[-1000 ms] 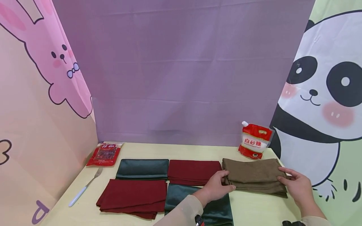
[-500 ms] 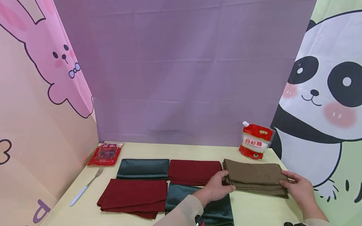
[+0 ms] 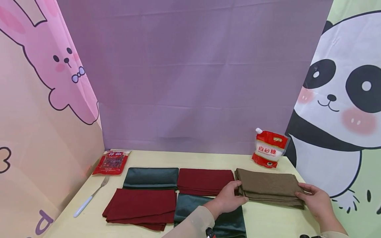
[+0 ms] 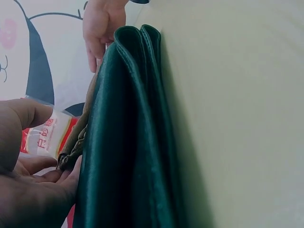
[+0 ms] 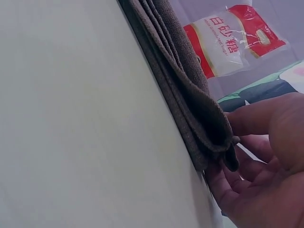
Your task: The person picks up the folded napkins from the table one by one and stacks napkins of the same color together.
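Observation:
A folded brown cloth point(image 3: 268, 181), stacked in several layers, lies at the right of the table. My left hand point(image 3: 227, 197) touches its left edge, with the thumb apart from the fingers. At its right end my right hand point(image 3: 318, 201) rests its fingertips against the edge. In the right wrist view the fingers point(image 5: 247, 185) meet the folded end of the brown cloth point(image 5: 190, 90). A dark green folded cloth point(image 3: 229, 221) lies partly beneath my left forearm; it fills the middle of the left wrist view.
Two dark red folded cloths, one in front point(image 3: 140, 206) and one behind point(image 3: 205, 180), lie left of the brown one. Another green cloth point(image 3: 150, 178) is at the back. A fork point(image 3: 90, 196), a red food packet point(image 3: 111, 162) and a sugar pouch point(image 3: 269, 148) stand or lie around them.
My right hand has shifted slightly right and nearer to me. The brown cloth's far right corner has come down, and its top layer lies straighter. The left hand has hardly moved.

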The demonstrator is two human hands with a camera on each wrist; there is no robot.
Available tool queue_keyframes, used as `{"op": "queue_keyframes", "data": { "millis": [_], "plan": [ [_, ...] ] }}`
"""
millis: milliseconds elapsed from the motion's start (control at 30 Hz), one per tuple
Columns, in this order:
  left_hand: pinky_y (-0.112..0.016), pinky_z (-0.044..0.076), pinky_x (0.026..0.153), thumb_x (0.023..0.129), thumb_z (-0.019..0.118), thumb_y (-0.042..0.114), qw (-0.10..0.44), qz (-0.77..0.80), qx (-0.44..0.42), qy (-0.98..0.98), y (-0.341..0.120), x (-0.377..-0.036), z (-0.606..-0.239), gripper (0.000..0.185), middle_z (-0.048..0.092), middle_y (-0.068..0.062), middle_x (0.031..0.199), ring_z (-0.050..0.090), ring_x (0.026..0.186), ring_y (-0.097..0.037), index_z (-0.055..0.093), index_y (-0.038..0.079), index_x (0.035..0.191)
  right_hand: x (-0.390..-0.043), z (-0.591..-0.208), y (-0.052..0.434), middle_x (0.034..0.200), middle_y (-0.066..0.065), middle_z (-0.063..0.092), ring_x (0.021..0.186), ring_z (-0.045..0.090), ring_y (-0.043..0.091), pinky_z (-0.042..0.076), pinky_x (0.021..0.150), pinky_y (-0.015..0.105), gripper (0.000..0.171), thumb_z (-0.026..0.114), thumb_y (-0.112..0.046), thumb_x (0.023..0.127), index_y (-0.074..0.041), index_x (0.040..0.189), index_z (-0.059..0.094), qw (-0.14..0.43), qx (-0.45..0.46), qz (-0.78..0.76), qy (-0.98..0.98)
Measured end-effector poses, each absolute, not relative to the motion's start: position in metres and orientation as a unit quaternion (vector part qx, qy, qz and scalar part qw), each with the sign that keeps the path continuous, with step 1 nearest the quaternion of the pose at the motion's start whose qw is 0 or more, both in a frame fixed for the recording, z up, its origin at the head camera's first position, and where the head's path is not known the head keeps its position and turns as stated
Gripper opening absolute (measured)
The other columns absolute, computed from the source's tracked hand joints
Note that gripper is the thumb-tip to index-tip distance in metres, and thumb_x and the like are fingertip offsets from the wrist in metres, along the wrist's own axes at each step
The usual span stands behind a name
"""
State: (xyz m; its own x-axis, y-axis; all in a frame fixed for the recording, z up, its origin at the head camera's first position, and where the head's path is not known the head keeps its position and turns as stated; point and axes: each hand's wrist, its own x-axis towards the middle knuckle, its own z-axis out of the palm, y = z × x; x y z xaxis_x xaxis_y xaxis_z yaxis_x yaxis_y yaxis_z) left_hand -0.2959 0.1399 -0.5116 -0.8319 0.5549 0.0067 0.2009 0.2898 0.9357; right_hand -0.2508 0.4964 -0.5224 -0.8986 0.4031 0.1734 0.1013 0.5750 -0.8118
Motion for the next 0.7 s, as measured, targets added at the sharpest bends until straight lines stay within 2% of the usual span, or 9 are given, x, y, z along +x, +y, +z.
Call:
{"op": "queue_keyframes", "data": {
  "millis": [100,167,400,567,700],
  "plan": [
    [-0.029,0.054,0.096,0.098,0.075,0.021,0.182,0.561,0.235,0.773,0.1398,-0.2946,-0.5107,0.069,0.046,-0.001,0.155,0.068,0.117,-0.016,0.043,0.012,0.158,-0.2508,-0.5215,0.4965,0.128,0.025,0.068,0.087,0.040,-0.022,0.042,0.072,0.011,0.057,0.079,-0.020,0.095,0.013,0.136,0.059,0.158,-0.146,0.409,-0.887],
    [-0.030,0.054,0.097,0.098,0.075,0.021,0.191,0.561,0.234,0.770,0.1395,-0.2938,-0.5104,0.070,0.045,-0.003,0.156,0.068,0.119,-0.018,0.040,0.013,0.159,-0.2507,-0.5213,0.4966,0.137,0.034,0.058,0.089,0.037,-0.023,0.042,0.072,0.011,0.057,0.077,-0.021,0.097,0.014,0.137,0.057,0.151,-0.145,0.401,-0.892],
    [-0.027,0.053,0.098,0.099,0.074,0.026,0.194,0.525,0.254,0.789,0.1400,-0.2939,-0.5098,0.070,0.044,0.000,0.154,0.066,0.120,-0.015,0.041,0.013,0.158,-0.2500,-0.5234,0.4994,0.138,0.037,0.057,0.085,0.036,-0.026,0.042,0.072,0.012,0.053,0.073,-0.022,0.099,0.013,0.136,0.059,0.149,-0.133,0.387,-0.900],
    [-0.029,0.053,0.099,0.099,0.075,0.025,0.191,0.516,0.251,0.796,0.1391,-0.2929,-0.5074,0.071,0.044,-0.002,0.154,0.066,0.119,-0.015,0.040,0.009,0.158,-0.2498,-0.5231,0.5013,0.138,0.036,0.057,0.087,0.034,-0.025,0.040,0.075,0.016,0.052,0.072,-0.025,0.100,0.011,0.136,0.060,0.143,-0.132,0.369,-0.909],
    [-0.028,0.053,0.098,0.098,0.076,0.026,0.190,0.513,0.249,0.799,0.1397,-0.2934,-0.5084,0.071,0.044,-0.001,0.153,0.067,0.117,-0.014,0.041,0.009,0.158,-0.2494,-0.5213,0.5001,0.133,0.037,0.060,0.085,0.036,-0.024,0.042,0.072,0.014,0.052,0.071,-0.022,0.100,0.013,0.136,0.059,0.138,-0.125,0.372,-0.910]
  ]
}}
